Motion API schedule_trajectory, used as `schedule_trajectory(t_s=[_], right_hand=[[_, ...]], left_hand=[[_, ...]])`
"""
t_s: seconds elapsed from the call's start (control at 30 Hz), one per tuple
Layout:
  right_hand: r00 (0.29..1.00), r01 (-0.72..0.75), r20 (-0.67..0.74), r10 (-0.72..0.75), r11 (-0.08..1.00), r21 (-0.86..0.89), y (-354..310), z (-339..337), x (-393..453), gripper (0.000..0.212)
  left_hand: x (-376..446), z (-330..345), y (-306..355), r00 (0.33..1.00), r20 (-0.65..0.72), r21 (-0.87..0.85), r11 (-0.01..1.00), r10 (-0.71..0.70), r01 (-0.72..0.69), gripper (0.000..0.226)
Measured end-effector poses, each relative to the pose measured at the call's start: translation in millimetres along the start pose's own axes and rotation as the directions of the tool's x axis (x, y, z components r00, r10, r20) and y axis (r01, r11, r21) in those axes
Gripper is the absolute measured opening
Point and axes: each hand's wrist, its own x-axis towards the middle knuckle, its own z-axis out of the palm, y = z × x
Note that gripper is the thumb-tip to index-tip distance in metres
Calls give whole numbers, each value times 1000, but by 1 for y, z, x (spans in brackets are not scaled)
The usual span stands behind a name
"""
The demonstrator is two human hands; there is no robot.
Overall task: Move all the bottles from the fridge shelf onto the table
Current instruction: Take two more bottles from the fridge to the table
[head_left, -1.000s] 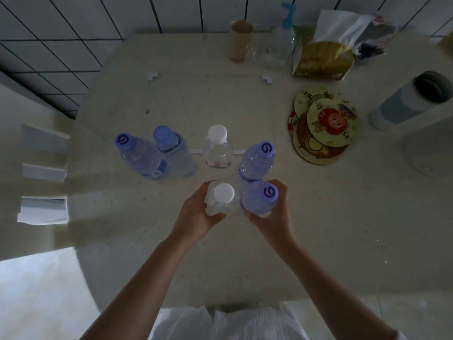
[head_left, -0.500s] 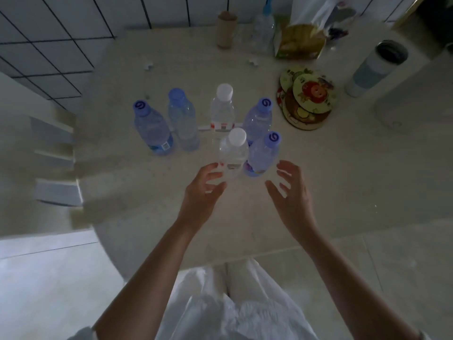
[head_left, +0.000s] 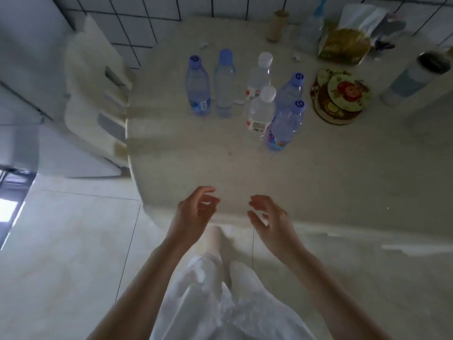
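While six clear plastic bottles stand upright on the table [head_left: 343, 168], four carry blue caps, as on the nearest blue-capped bottle [head_left: 284, 127], and two white, as on the nearest white-capped bottle [head_left: 261, 111]. Left hand [head_left: 193, 214] and right hand [head_left: 269, 217] hover empty at the near table edge, fingers loosely curled.

The bottles [head_left: 259, 111] are clear, glossy plastic with smooth white or blue plastic caps, standing on a pale, matt, stone-like desk [head_left: 343, 168], beside which lie glossy printed coasters [head_left: 339, 96] and, behind those, a crinkled shiny food bag [head_left: 344, 45].
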Motion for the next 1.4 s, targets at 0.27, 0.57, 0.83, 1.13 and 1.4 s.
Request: schedule_trajectory(t_s=[0.27, 0.57, 0.83, 1.13, 1.4], right_hand=[[939, 44, 344, -22, 997, -56, -16, 15, -86, 34], [759, 227, 638, -130, 971, -71, -86, 76, -154, 34], [628, 348, 752, -200, 937, -42, -163, 196, -249, 35], [452, 436, 864, -222, 900, 3, -227, 312, -339, 38], [455, 424, 866, -206, 906, -7, -274, 379, -318, 37]], left_hand=[[-168, 5, -40, 960, -215, 68, 978, -180, 199, 24], [-305, -29, -82, 827, -463, -80, 945, -318, 318, 17], [-432, -108, -148, 709, -598, -217, 927, -373, 305, 17], [-547, -195, -218, 539, -678, -339, 864, -499, 373, 21], [-544, -269, -256, 472, -699, -396, 840, -538, 370, 18]])
